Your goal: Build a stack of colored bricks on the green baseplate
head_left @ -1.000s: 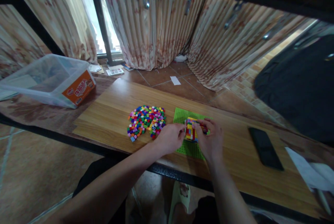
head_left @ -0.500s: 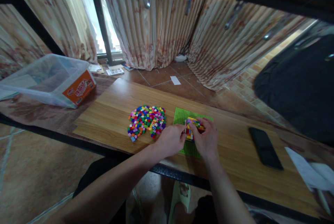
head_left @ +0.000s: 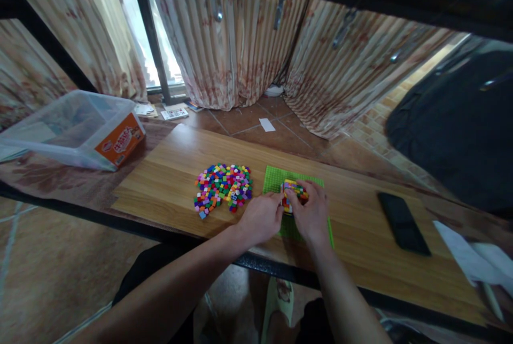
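Small multicoloured brick block (head_left: 287, 205) on a green baseplate (head_left: 294, 232), right of loose bricks (head_left: 223, 186) — likely light, stiff, best gripped by its sides; left hand (head_left: 262, 218) pinches its left edge, right hand (head_left: 312, 212) curls partly closed over it.

Holds the left hand (head_left: 261, 219) just beside the right hand (head_left: 311, 218), back upward, with fingers (head_left: 276, 204) curled toward it (fingertips partly hidden). Closes the right hand in a curved grasp, with thumb (head_left: 294, 200) extended. Extends the left forearm (head_left: 192, 272) diagonally from the near left of the right hand, and the right forearm (head_left: 342, 290) from its near side.
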A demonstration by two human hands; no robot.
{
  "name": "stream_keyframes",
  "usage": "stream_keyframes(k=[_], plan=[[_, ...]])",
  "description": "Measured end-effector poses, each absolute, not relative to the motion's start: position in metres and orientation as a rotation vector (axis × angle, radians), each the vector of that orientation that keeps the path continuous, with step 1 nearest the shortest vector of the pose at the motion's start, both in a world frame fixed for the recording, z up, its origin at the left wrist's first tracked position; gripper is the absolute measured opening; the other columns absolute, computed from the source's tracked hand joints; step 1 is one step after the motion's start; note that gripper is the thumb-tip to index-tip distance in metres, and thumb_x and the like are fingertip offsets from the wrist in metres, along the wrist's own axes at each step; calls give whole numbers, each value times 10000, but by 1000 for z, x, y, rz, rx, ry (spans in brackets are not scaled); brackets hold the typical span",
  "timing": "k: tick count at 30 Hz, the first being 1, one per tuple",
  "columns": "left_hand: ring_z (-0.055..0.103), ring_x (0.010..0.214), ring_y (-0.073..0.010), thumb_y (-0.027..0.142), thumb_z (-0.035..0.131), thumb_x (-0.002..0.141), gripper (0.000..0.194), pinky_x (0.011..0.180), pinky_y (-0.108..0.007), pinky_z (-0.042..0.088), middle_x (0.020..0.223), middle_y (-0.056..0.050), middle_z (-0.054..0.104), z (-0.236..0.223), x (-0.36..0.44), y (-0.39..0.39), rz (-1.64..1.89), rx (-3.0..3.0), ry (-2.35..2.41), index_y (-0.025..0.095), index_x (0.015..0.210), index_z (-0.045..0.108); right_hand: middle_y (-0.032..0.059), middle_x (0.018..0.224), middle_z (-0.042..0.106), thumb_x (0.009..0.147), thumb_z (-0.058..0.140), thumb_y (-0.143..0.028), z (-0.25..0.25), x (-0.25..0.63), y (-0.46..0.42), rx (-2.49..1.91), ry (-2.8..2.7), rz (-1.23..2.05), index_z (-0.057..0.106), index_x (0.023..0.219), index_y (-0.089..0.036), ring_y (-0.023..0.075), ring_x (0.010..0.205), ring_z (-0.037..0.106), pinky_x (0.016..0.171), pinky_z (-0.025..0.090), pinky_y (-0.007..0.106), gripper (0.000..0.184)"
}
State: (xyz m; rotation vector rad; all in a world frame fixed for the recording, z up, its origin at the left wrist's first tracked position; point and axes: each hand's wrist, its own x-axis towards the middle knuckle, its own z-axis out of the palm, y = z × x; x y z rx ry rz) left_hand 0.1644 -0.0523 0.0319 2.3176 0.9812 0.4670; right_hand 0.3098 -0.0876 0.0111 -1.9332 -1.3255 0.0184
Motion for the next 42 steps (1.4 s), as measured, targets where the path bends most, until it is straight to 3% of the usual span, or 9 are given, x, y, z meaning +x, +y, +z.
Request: stream_keyframes(k=[6, 14, 17, 25, 35, 42], plan=[[682, 898, -214, 190, 434, 908, 271, 821, -313, 524, 955, -79, 736, 33, 162, -46, 451, 2327, 996, 175, 958, 700, 139, 1059, 665, 875, 511, -509, 14, 321, -87, -1823, -1184, 159, 686, 1040, -151, 242, 981, 604, 889, 457, 430, 431], [680, 771, -176, 167, 458, 894, 272, 752, -284, 513, 876, -64, 749, 48, 137, -11, 613, 2218, 1200, 169, 894, 730, 79, 900, 698, 921, 497, -401, 37, 301, -98, -1671, -1166, -92, 692, 911, -184, 202, 838, 640, 785, 492, 361, 292], [687, 842, -185, 181, 473, 895, 271, 803, -291, 515, 942, -74, 757, 55, 124, 2, 772, 2138, 1307, 154, 978, 729, 50, 909, 717, 930, 503, -344, 36, 274, -103, -1567, -1366, 43, 694, 904, -221, 189, 860, 658, 807, 503, 349, 229], [686, 882, -170, 179, 489, 885, 261, 838, -272, 519, 949, -47, 761, 59, 112, 13, 872, 2067, 1401, 178, 956, 740, 49, 962, 708, 940, 502, -258, 12, 227, -100, -1504, -1829, 411, 691, 972, -234, 169, 865, 662, 790, 519, 294, 194], [681, 845, -165, 175, 490, 890, 255, 804, -268, 517, 921, -47, 759, 58, 109, 14, 896, 2056, 1369, 171, 926, 742, 70, 963, 695, 835, 661, -340, 5, 205, -92, -1798, -1900, 205, 704, 967, -207, 226, 859, 646, 755, 503, 333, 193], [681, 884, -167, 178, 493, 896, 248, 822, -271, 514, 948, -46, 758, 58, 106, 15, 866, 2054, 1368, 179, 922, 739, 70, 902, 683, 838, 645, -316, 2, 197, -89, -1892, -1921, 144, 699, 905, -208, 228, 837, 624, 715, 470, 327, 138]])
